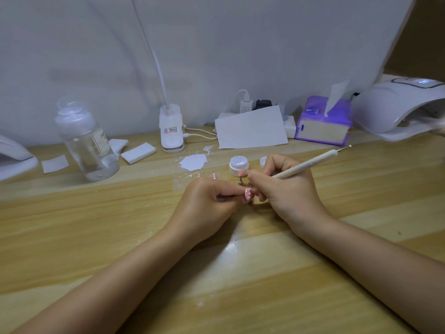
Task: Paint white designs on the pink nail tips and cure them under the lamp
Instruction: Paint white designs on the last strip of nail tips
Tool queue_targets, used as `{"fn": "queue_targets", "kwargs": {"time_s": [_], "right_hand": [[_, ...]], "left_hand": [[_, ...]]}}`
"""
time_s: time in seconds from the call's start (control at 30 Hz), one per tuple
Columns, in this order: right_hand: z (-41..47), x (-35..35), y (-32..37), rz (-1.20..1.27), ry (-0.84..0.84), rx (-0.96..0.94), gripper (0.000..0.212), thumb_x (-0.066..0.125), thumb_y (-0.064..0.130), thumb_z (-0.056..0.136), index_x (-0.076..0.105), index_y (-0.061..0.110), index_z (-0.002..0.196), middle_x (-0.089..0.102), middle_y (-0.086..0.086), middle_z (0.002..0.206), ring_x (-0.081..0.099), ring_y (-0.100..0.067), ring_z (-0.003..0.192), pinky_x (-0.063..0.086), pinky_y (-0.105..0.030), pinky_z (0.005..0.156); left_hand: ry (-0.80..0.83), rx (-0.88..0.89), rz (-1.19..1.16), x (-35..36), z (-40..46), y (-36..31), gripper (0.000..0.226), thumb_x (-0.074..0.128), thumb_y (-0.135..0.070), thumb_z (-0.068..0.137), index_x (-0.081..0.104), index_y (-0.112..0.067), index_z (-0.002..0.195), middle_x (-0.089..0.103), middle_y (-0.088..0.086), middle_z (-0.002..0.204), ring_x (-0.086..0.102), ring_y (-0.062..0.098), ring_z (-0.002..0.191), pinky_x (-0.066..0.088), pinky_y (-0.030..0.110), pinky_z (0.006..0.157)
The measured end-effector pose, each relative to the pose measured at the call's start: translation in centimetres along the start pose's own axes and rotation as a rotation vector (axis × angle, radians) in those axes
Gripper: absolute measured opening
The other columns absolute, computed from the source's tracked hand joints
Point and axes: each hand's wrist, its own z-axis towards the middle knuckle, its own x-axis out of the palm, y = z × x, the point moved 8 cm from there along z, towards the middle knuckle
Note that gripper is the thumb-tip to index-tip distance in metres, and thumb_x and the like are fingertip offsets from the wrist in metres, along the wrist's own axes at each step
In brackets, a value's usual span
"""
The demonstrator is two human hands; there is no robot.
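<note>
Head view: left hand pinches the pink nail tip by its stand, mid-table; right hand grips the dotting pen; tip likely light, stiff, wet-faced; best held by the stand.

The nail tip is pink with white dots, the dotting pen cream, the little jar white, the tissue box purple, the bottle clear, the lamp white, and the table pale striped wood.
</note>
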Motion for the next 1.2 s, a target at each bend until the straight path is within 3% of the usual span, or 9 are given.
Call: {"fn": "queue_targets", "kwargs": {"time_s": [0.1,0.2,0.33,0.43,0.53,0.7,0.8,1.03,1.2], "right_hand": [[0.0,0.1,0.1,-0.017,-0.001,-0.006,0.041,0.058,-0.011,0.078,0.034,0.008,0.051,0.043,0.004,0.029,0.048,0.0,0.031,0.034,-0.009,0.036],[0.1,-0.4,0.0,-0.006,-0.043,0.006,0.041,0.06,-0.008,0.077,0.034,0.009,0.05,0.04,0.005,0.029,0.046,0.0,0.03,0.035,-0.009,0.036],[0.2,-1.4,-0.1,-0.018,-0.145,-0.003,0.04,0.058,-0.005,0.074,0.033,0.01,0.048,0.036,0.005,0.029,0.04,0.001,0.029,0.038,-0.01,0.039],[0.4,-2.1,-0.4,0.023,-0.202,0.007,0.042,0.056,-0.007,0.078,0.032,0.012,0.049,0.033,0.005,0.03,0.039,-0.001,0.029,0.039,-0.012,0.041],[0.6,-2.9,-1.0,0.094,-0.263,0.056,0.043,0.056,-0.004,0.079,0.033,0.015,0.048,0.034,0.006,0.032,0.033,-0.006,0.03,0.042,-0.025,0.05],[0.8,-3.2,-1.8,0.165,-0.288,0.11,0.045,0.056,-0.003,0.08,0.033,0.017,0.047,0.033,0.007,0.034,0.031,-0.003,0.028,0.043,-0.016,0.04],[0.8,-3.1,-1.9,0.154,-0.281,0.122,0.044,0.057,-0.003,0.08,0.033,0.016,0.048,0.032,0.008,0.034,0.031,-0.003,0.028,0.042,-0.015,0.04],[0.9,-3.1,-2.1,0.138,-0.262,0.142,0.043,0.057,-0.003,0.08,0.033,0.016,0.05,0.031,0.008,0.037,0.031,-0.003,0.03,0.042,-0.015,0.04],[0.9,-3.1,-2.1,0.116,-0.257,0.147,0.043,0.058,-0.002,0.08,0.034,0.016,0.05,0.031,0.008,0.036,0.031,-0.003,0.03,0.043,-0.015,0.04]], "left_hand": [[-0.015,-0.003,0.005,-0.2,0.0,0.0,0.018,0.066,-0.002,0.081,0.074,-0.013,0.092,0.055,-0.034,0.083,0.039,-0.026,0.086,0.014,-0.006,0.095],[-0.013,-0.019,-0.011,-0.2,0.0,0.0,0.019,0.067,-0.003,0.08,0.073,-0.015,0.094,0.058,-0.033,0.088,0.045,-0.024,0.086,0.017,0.0,0.101],[-0.003,-0.011,-0.039,-0.2,0.0,-0.2,0.018,0.067,-0.001,0.079,0.073,-0.01,0.094,0.07,-0.008,0.096,0.058,-0.012,0.091,0.037,0.003,0.085],[-0.038,0.098,-0.087,-0.5,-0.3,-1.5,0.011,0.066,0.0,0.08,0.075,-0.004,0.087,0.072,0.001,0.093,0.064,-0.002,0.092,0.051,0.022,0.083],[-0.141,0.229,-0.074,-1.2,-0.9,-3.0,0.009,0.065,-0.006,0.077,0.074,-0.008,0.078,0.067,0.001,0.091,0.065,0.01,0.08,0.054,0.037,0.061],[-0.27,0.376,0.05,-2.5,-1.4,-4.7,0.015,0.065,0.002,0.075,0.072,-0.005,0.087,0.057,-0.001,0.084,0.058,-0.001,0.072,0.044,0.009,0.058],[-0.343,0.395,0.12,-3.6,-1.4,-5.1,0.016,0.065,0.001,0.076,0.071,-0.006,0.089,0.062,0.002,0.082,0.058,0.008,0.07,0.049,0.019,0.054],[-0.294,0.115,0.069,-5.5,0.6,-2.8,0.018,0.071,-0.005,0.076,0.066,-0.022,0.071,0.065,-0.013,0.068,0.06,0.001,0.066,0.052,0.02,0.066],[-0.173,-0.097,0.101,-5.0,2.3,-1.0,0.018,0.071,-0.016,0.077,0.066,-0.027,0.064,0.066,-0.008,0.067,0.057,-0.002,0.067,0.046,0.015,0.059]]}}
